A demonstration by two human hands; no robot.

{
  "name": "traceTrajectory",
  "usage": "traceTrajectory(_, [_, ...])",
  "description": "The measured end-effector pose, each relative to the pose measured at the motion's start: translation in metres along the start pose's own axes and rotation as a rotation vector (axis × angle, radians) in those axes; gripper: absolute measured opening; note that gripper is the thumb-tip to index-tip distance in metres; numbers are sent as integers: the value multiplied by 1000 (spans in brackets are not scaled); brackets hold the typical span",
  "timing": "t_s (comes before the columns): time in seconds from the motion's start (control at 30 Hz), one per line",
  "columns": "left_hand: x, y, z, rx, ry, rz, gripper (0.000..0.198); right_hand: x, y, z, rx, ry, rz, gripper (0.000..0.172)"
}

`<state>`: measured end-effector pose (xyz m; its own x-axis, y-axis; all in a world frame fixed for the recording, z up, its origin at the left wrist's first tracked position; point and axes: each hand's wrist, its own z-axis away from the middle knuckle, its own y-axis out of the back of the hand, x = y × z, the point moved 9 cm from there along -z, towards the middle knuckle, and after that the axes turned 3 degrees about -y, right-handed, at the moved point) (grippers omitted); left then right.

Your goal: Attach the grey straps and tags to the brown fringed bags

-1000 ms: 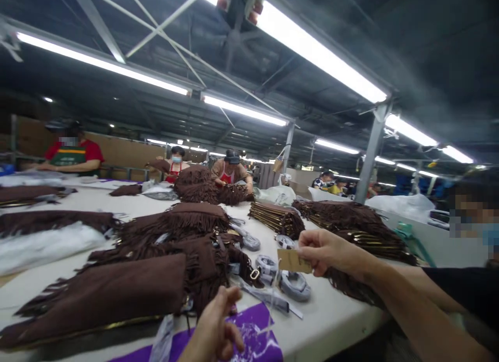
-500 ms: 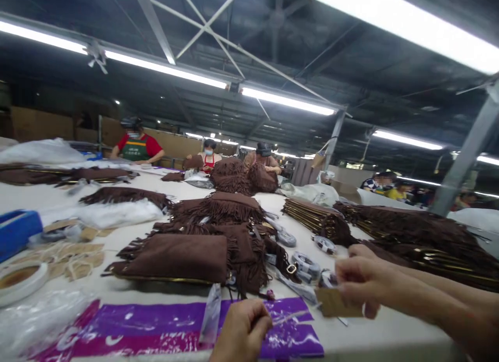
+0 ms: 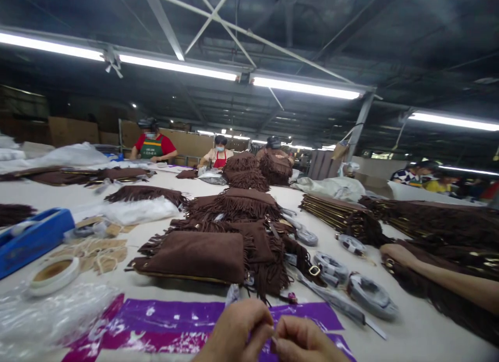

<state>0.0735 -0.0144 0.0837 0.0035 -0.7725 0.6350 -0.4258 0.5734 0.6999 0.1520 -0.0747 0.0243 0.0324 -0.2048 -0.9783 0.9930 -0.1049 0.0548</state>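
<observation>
Right up front, your left hand (image 3: 239, 328) and right hand (image 3: 307, 341) were close together above the purple plastic sheet (image 3: 167, 314), fingers pinched narrow — whether anything sat between them, I couldn't tell. And there was the brown fringed bag (image 3: 195, 254), lying just beyond your left hand, apart from your fingers! Past your right hand lay a wrapped coil (image 3: 372, 295); farther right, another person's hand (image 3: 401, 255) was at more brown fringed pieces (image 3: 448, 306).
</observation>
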Motion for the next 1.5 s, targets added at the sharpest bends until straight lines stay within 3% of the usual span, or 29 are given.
traceTrajectory(0.1, [-22, 15, -12, 19, 28, -248, 34, -29, 19, -3, 94, 53, 265, 38])
traceTrajectory(0.2, [-43, 11, -34, -42, 14, -572, 55, -41, 35, -9, 172, 69, 298, 32])
traceTrajectory(0.3, [-57, 19, -58, -80, 54, -710, 43, -41, 45, -15, 188, 78, 269, 35])
traceTrajectory(0.4, [-58, 57, -77, -1, 97, -655, 27, -41, 54, -19, 172, 88, 261, 41])
traceTrajectory(0.5, [-53, 108, -84, 201, 111, -416, 16, -54, 59, -31, 151, 162, 165, 49])
traceTrajectory(0.6, [-56, 133, -78, 372, 131, -157, 11, -74, 49, -56, 164, 266, 100, 55])
traceTrajectory(0.7, [-63, 126, -66, 457, 156, -43, 14, -87, 22, -89, 148, 349, 70, 56])
traceTrajectory(0.83, [-71, 102, -52, 463, 168, -59, 6, -80, -4, -108, 55, 260, 79, 47])
traceTrajectory(0.9, [-71, 89, -49, 387, 147, -125, 10, -82, 0, -98, 22, 222, 181, 37])
traceTrajectory(1.07, [-71, 50, -47, 56, 106, -392, 19, -94, 33, -68, 14, 132, 660, 11])
traceTrajectory(1.17, [-70, 36, -48, -78, 80, -337, 23, -95, 45, -71, 74, 174, 936, 8])
traceTrajectory(1.3, [-65, 40, -63, -65, 63, -178, 32, -89, 59, -82, 123, 172, 914, 8])
traceTrajectory(1.43, [-80, 36, -89, -105, 227, -26, 4, -97, 61, -90, 43, 207, 985, 6])
traceTrajectory(1.5, [-89, 28, -99, -144, 266, 64, 18, -104, 61, -94, 20, 224, 1049, 6])
